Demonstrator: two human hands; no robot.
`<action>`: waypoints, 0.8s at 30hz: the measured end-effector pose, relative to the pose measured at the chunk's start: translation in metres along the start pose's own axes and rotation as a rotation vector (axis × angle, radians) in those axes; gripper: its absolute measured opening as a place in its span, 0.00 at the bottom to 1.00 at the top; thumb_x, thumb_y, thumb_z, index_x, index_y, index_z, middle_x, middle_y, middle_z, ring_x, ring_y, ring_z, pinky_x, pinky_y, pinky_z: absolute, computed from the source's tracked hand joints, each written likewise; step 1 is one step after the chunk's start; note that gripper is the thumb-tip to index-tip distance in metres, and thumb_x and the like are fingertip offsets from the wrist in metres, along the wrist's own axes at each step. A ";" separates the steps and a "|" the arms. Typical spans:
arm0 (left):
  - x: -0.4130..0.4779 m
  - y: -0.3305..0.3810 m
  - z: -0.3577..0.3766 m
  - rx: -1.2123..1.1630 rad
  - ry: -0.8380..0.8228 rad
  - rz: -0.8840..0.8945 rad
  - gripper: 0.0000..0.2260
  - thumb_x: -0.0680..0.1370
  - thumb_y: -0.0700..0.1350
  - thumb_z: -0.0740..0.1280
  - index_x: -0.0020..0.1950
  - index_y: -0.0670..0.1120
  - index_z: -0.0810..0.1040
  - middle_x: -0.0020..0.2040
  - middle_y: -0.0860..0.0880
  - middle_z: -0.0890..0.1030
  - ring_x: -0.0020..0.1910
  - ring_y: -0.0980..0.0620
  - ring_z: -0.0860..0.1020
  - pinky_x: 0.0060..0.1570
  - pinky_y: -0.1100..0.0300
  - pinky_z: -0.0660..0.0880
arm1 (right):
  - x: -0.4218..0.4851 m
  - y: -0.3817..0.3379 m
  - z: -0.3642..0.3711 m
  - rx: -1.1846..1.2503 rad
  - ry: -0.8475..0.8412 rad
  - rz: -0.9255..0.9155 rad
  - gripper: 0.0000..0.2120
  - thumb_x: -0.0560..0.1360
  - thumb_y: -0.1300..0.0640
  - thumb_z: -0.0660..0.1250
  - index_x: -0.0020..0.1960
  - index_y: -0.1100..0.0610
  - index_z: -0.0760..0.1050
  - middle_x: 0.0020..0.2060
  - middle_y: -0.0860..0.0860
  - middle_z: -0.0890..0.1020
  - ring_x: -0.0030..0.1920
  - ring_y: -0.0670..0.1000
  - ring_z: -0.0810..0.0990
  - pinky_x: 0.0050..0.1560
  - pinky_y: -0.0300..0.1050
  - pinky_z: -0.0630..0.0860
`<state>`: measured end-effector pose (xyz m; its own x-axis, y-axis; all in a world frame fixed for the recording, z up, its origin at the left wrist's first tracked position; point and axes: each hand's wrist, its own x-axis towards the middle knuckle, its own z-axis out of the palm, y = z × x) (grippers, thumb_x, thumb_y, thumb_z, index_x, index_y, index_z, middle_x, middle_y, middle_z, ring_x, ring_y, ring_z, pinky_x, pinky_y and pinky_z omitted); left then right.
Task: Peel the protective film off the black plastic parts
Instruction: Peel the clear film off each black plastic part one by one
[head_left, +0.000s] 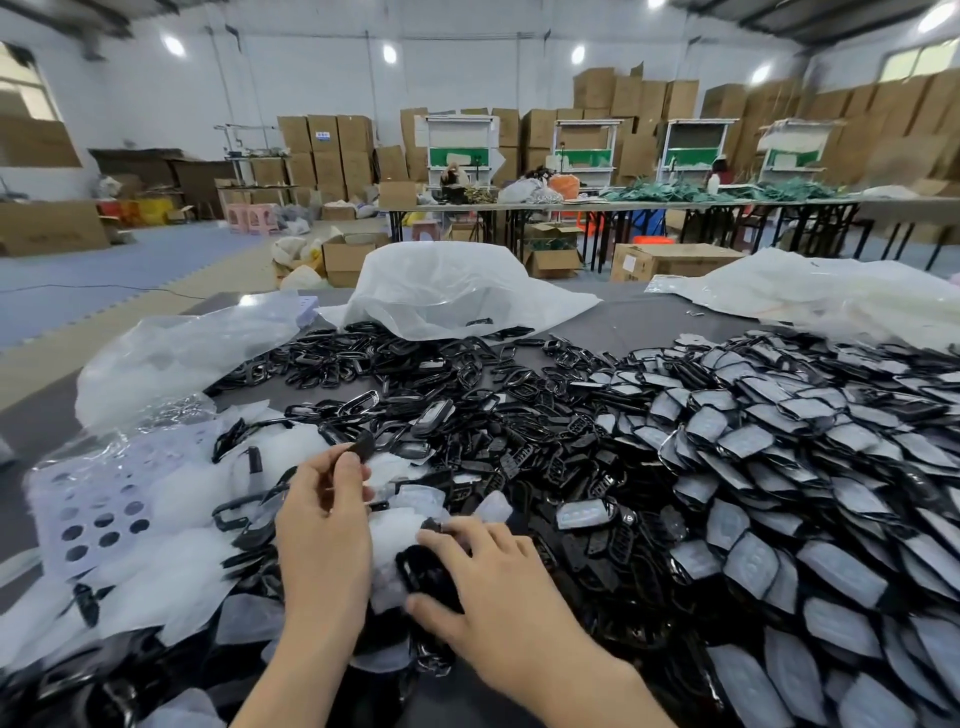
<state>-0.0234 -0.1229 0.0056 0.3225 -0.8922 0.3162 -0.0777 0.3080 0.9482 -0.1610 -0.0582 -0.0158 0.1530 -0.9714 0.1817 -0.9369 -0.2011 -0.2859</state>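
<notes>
1 black part (362, 446), pinched in left grip (322, 514), points up-right; right grip (493, 587) clasps second part (428, 571).

Only two hands and their forearms show of the person. The left hand (324, 525) and the right hand (498, 592) are bare, with slim fingers and short, plain nails. The left forearm (291, 665) and the right forearm (587, 686) are bare as well, uncovered all the way to the bottom edge of the view.
</notes>
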 end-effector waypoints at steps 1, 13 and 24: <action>-0.001 0.000 0.001 -0.004 -0.007 -0.001 0.06 0.82 0.48 0.63 0.48 0.57 0.78 0.41 0.56 0.83 0.36 0.63 0.79 0.42 0.59 0.74 | 0.000 0.000 0.003 -0.019 0.029 0.004 0.25 0.80 0.37 0.56 0.75 0.44 0.64 0.71 0.45 0.67 0.70 0.51 0.65 0.69 0.50 0.62; -0.023 0.008 0.013 -0.093 -0.343 0.015 0.07 0.81 0.45 0.65 0.53 0.55 0.81 0.40 0.52 0.84 0.36 0.57 0.81 0.39 0.67 0.77 | -0.006 0.030 -0.012 0.805 0.335 0.291 0.09 0.80 0.50 0.67 0.57 0.37 0.76 0.42 0.38 0.84 0.39 0.42 0.85 0.43 0.35 0.79; -0.033 0.012 0.020 -0.162 -0.496 -0.074 0.06 0.80 0.41 0.66 0.52 0.47 0.82 0.37 0.48 0.84 0.36 0.55 0.81 0.38 0.66 0.78 | -0.008 0.039 -0.022 0.943 0.447 0.341 0.06 0.77 0.50 0.71 0.51 0.39 0.79 0.38 0.45 0.84 0.32 0.45 0.83 0.33 0.33 0.74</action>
<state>-0.0534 -0.0964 0.0072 -0.1670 -0.9505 0.2622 0.0877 0.2505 0.9641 -0.2057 -0.0552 -0.0077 -0.3749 -0.8990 0.2263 -0.2627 -0.1311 -0.9559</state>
